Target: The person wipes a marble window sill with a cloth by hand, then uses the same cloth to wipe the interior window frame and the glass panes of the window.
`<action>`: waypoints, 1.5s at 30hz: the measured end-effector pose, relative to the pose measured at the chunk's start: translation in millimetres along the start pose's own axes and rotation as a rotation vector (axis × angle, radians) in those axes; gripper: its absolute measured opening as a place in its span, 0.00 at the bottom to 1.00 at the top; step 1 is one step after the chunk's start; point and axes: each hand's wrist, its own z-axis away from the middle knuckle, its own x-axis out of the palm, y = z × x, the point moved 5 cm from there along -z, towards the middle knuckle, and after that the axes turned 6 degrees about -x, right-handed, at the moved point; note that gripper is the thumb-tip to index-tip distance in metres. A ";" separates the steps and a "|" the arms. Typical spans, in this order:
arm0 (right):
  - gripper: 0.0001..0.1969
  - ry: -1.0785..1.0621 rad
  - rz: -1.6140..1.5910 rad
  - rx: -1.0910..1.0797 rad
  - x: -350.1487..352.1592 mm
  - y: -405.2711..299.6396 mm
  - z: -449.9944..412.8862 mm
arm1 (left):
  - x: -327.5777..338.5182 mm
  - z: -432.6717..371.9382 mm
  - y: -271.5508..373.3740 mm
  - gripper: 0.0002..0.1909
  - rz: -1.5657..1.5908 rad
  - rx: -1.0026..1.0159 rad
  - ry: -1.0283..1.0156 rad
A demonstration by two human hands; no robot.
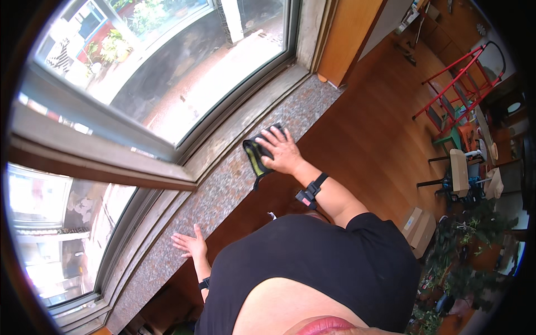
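My right hand [279,151] lies spread over a folded black cloth with yellow-green stripes [255,158] on the speckled granite windowsill [226,186]. Its fingers press on the cloth, and one corner of the cloth hangs over the sill's front edge. Farther left along the same sill, my left hand [191,243] has its fingers apart and holds nothing. Whether its palm touches the stone, I cannot tell. Beyond the sill run the worn window track [251,111] and the metal-framed sliding window panes [197,83].
A window frame post [100,155] juts in between my hands. An orange wooden door-frame panel [349,37] closes off the sill's far end. On the wooden floor [368,117] stand a red stepladder [460,88], a cardboard box [418,231] and leafy plants [473,234].
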 end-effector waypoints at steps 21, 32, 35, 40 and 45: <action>0.30 0.138 0.073 0.284 -50.5 222.0 -7.8 | 3.6 1.7 28.5 0.64 -0.139 -0.201 -0.019; 0.31 0.432 0.000 0.561 -28.6 215.6 23.3 | 6.7 1.6 30.0 0.65 -0.135 -0.178 -0.013; 0.32 0.398 0.024 0.645 -27.3 238.9 16.6 | 6.9 3.1 27.3 0.65 -0.141 -0.174 -0.012; 0.33 0.376 -0.016 0.729 -25.1 249.8 18.0 | 7.0 8.0 37.7 0.65 -0.121 -0.140 -0.001; 0.33 0.382 -0.073 0.715 -17.4 229.9 16.9 | 3.2 17.4 43.6 0.65 -0.113 -0.150 -0.020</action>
